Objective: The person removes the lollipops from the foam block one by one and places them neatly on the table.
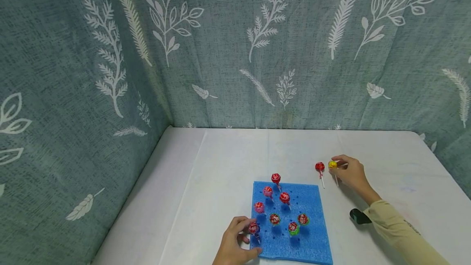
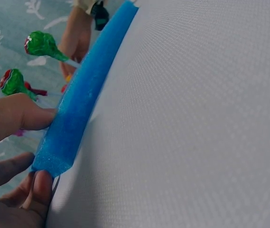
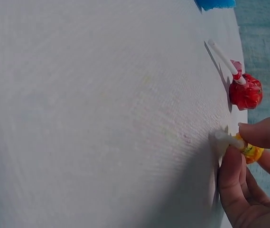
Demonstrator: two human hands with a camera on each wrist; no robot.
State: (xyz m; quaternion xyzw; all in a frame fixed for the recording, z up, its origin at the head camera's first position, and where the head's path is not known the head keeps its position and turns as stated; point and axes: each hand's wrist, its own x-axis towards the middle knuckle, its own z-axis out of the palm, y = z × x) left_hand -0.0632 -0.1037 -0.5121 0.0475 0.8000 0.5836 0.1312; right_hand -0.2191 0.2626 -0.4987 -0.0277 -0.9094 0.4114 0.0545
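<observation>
Table (image 1: 220, 175) has eight pops (image 1: 274, 218) in foam (image 1: 317, 244) left hand (image 1: 235, 241) grips, right hand (image 1: 352, 173) pinches yellow pop (image 1: 333, 164), just red pop (image 1: 319, 167) lying loose.

Head view: lighting is soft and moderately bright; the white tabletop (image 1: 220, 175) forms the palest area, while the patterned curtain (image 1: 228, 52) darkens toward the left edge. Small, soft-edged shadows lie beneath the lollipops (image 1: 274, 219) on the blue foam sheet (image 1: 316, 244); a fainter one flanks the sleeve (image 1: 401, 228) at lower right. Left wrist view: dimmer, with a cool cast; a soft shadow borders the foam's lower end, and the curtain at upper left is slightly blurred. Right wrist view: grey and dim; a diffuse shadow occupies the lower centre, highlights dot the red wrapper (image 3: 246, 95) at right, and the tabletop's edge appears bowed.
</observation>
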